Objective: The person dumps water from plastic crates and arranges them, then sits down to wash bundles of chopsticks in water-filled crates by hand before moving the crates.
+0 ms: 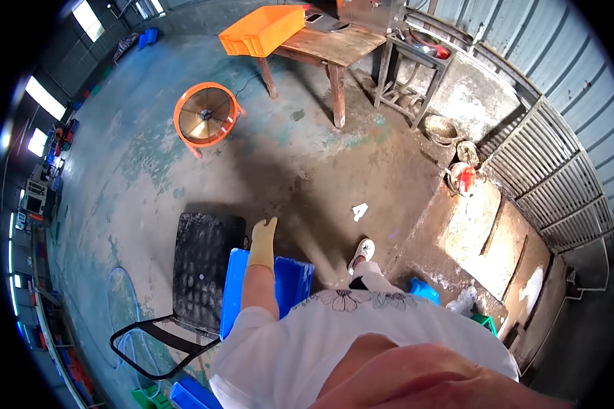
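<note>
My left hand (pixel 262 247) wears a pale yellow glove and reaches past the far edge of a blue crate (pixel 236 290). The forearm crosses over the crate, which is close against the left side of my body. Two glove tips show apart at the end of the hand, and no object is visible between them. Whether the glove touches the crate rim cannot be made out. My right hand is out of view.
A black chair (pixel 208 269) stands left of the crate. Ahead are an orange round fan (pixel 205 114) and a wooden table (pixel 334 46) bearing an orange crate (pixel 262 31). Buckets (pixel 461 178) and a metal grate (pixel 549 174) are at right. A hose (pixel 138 307) lies at left.
</note>
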Action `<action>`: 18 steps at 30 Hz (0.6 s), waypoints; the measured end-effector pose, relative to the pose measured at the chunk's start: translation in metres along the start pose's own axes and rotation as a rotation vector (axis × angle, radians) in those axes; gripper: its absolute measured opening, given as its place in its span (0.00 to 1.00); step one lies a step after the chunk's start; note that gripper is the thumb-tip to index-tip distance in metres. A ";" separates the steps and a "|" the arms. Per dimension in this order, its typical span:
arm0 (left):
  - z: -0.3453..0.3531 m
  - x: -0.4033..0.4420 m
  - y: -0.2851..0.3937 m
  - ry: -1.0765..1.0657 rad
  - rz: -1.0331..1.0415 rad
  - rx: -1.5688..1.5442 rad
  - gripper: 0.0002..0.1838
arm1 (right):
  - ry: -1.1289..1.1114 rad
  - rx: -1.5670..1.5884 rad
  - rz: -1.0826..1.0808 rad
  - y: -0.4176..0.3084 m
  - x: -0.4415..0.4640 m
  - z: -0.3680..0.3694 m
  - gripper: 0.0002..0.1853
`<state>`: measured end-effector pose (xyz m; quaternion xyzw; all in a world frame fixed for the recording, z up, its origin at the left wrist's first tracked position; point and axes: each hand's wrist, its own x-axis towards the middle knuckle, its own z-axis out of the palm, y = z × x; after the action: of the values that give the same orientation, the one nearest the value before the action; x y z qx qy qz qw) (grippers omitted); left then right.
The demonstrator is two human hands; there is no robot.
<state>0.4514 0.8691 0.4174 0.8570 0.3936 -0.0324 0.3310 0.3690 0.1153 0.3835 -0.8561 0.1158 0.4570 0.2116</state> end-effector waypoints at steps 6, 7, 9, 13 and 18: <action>0.045 -0.057 -0.084 -0.488 0.015 0.611 0.32 | 0.019 -0.221 -0.057 -0.057 0.124 -0.134 0.26; 0.052 -0.046 -0.093 -0.491 -0.001 0.607 0.32 | 0.024 -0.297 -0.066 -0.074 0.148 -0.160 0.25; 0.061 -0.042 -0.111 -0.514 -0.177 0.617 0.34 | 0.035 -0.414 -0.050 -0.126 0.203 -0.212 0.25; 0.013 -0.023 -0.002 0.000 -0.362 0.265 0.28 | 0.132 0.367 -0.316 -0.313 0.107 -0.295 0.25; -0.050 0.109 0.119 0.428 -0.472 0.037 0.38 | 0.069 0.385 -0.593 -0.447 0.156 -0.343 0.25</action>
<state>0.5989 0.9140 0.4862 0.7353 0.6415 0.0659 0.2084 0.8820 0.3491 0.5375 -0.8119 -0.0466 0.3162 0.4885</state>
